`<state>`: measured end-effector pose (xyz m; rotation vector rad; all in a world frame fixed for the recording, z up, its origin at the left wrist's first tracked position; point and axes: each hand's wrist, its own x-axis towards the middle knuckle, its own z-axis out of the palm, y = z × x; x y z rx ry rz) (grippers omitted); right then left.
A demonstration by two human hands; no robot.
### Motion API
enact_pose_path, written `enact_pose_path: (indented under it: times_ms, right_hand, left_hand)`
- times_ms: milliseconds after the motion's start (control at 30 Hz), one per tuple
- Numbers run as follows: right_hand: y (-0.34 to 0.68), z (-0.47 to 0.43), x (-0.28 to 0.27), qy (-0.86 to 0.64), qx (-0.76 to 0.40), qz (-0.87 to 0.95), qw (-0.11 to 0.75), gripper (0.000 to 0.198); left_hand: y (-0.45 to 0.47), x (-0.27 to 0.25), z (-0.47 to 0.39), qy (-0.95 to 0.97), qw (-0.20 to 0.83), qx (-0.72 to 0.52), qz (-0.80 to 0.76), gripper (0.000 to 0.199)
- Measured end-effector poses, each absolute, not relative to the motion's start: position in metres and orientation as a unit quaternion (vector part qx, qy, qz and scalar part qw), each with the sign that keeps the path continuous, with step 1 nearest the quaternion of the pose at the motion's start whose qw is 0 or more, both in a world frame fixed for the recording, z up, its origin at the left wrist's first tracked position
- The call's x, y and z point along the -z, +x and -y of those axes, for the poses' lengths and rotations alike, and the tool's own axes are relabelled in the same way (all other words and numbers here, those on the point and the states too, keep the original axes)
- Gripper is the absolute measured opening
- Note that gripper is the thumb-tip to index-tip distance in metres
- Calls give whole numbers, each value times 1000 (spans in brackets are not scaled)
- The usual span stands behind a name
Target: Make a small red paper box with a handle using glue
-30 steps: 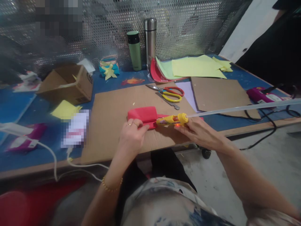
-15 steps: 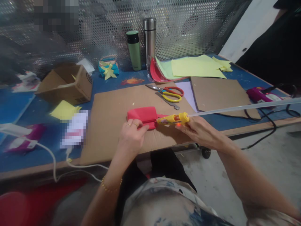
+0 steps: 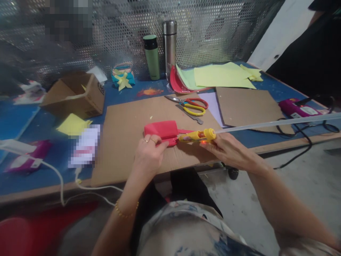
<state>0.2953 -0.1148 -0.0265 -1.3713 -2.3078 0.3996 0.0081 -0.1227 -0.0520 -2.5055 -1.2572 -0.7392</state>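
Observation:
A red folded paper piece lies on a cardboard sheet. My left hand is closed on its near edge, with rings on the fingers. In my right hand is a yellow hot glue gun, its nozzle at the paper's right end and a small light glowing orange near the grip. A long translucent glue stick runs out of its back to the right. Behind the paper lie scissors with red and yellow handles, and a metal blade beside them.
An open cardboard box stands at the left, near yellow paper. A green tumbler and a steel flask stand at the back. Coloured sheets, a cardboard piece and a purple corded device are on the right.
The glue gun and my right hand have shifted very slightly to the right. My left hand and the red paper have stayed in place.

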Motion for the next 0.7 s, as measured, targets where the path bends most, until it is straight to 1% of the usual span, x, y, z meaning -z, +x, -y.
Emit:
enact_pose_path:
  times_ms: [167,300,400,567,700]
  right_hand:
    - [288,114,25,-492,-148,827,229,51]
    - [291,117,22,-491,-168,821,239,53]
    - [299,119,14,-505,-211,802,241,51]
    - [310,122,5,-532,-277,752,275,43]
    - [320,126,12,-553,-315,713,293,48]
  left_hand:
    - [7,52,123,-858,127,252,430,25]
    - [7,52,123,-857,112,257,432,26]
    - [7,52,123,-856,121,263,429,25]
    - [7,53,122,-857,120,259,429,24]
    - [7,52,123,-855,103,262,436,26]
